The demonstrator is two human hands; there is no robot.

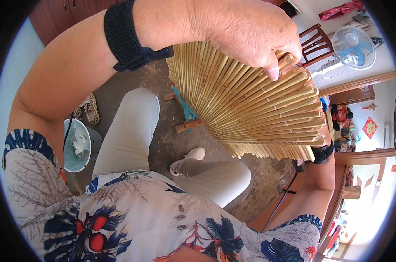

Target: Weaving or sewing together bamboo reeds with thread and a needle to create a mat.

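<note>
My left hand [261, 41] arches over a fanned bundle of thin bamboo sticks [246, 100], its thumb and fingers closed on the upper right ends. The sticks spread in pleated rows, narrowing toward the lower left. My right hand [323, 133] is mostly hidden behind the right side of the bundle, its wrist showing at the rim; its fingers cannot be made out. Beside the bundle's lower left, turquoise strips [187, 109] cross pieces of wood [182, 127] low down over the concrete floor [167, 139].
My legs [123, 135] are below. A bucket with white scraps [78, 144] and patterned slippers [91, 109] are at left. A wooden chair [316, 43], a standing fan [353, 47] and cluttered shelves [342, 122] are at right.
</note>
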